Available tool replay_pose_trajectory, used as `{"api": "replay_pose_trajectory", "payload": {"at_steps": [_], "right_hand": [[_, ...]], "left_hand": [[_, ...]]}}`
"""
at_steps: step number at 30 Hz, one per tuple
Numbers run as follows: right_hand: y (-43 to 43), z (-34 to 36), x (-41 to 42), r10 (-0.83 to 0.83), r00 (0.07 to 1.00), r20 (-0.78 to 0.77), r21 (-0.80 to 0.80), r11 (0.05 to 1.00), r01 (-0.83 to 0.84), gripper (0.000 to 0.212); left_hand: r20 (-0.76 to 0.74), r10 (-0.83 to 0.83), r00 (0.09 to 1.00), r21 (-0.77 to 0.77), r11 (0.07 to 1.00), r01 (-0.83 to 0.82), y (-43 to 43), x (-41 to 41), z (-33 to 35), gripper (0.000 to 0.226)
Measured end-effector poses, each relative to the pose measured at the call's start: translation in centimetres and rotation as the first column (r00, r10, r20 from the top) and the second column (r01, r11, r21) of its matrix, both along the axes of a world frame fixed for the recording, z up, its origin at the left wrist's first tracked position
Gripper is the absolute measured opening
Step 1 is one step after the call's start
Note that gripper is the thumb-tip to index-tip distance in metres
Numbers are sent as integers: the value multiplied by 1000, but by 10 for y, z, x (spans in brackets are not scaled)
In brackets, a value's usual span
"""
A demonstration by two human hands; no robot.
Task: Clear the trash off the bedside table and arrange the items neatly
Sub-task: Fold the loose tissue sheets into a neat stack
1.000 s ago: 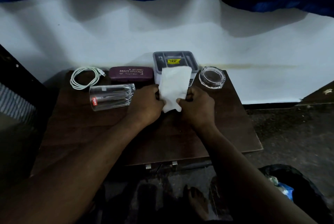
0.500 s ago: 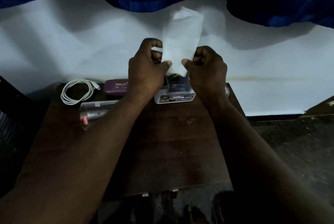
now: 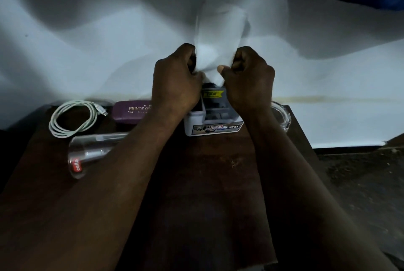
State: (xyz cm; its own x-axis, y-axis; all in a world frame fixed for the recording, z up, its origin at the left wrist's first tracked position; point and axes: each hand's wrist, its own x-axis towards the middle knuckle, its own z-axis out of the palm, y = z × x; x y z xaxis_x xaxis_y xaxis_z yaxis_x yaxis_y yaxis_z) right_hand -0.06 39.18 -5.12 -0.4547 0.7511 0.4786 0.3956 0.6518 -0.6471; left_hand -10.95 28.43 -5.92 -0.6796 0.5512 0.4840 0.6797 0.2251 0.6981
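Observation:
A white tissue [image 3: 218,36] stands upright in the air above the back of the dark wooden bedside table [image 3: 207,183]. My left hand [image 3: 177,82] and my right hand [image 3: 249,80] both pinch its lower edge. Directly under my hands sits a grey organiser box [image 3: 213,120] with a yellow label. A clear drinking glass [image 3: 87,156] lies on its side at the left, partly behind my left forearm. A coiled white cable [image 3: 73,117] and a purple spectacle case [image 3: 129,112] lie at the back left. A clear glass dish [image 3: 282,115] sits at the back right, mostly hidden by my right wrist.
A white sheet-covered bed [image 3: 87,52] rises right behind the table. Dark floor [image 3: 360,183] lies to the right of the table. The table's front half holds only my forearms.
Both hands lifted the tissue off the table up to above the organiser box, then gathered its lower edge tighter. The camera view moved closer to the table.

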Motion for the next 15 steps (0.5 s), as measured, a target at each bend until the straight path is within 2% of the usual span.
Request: {"api": "replay_pose_trajectory", "payload": {"at_steps": [4,15], "right_hand": [[4,-3,-1,-7,1000,24,30,1000,6,33],[12,-4,3,34,986,162,27,999,-39,33]], "left_hand": [[-81,3,997,-61,998,-8,4,-1,-4,21],[-188,-38,981,-198,980,0,1,-4,2,25]]}}
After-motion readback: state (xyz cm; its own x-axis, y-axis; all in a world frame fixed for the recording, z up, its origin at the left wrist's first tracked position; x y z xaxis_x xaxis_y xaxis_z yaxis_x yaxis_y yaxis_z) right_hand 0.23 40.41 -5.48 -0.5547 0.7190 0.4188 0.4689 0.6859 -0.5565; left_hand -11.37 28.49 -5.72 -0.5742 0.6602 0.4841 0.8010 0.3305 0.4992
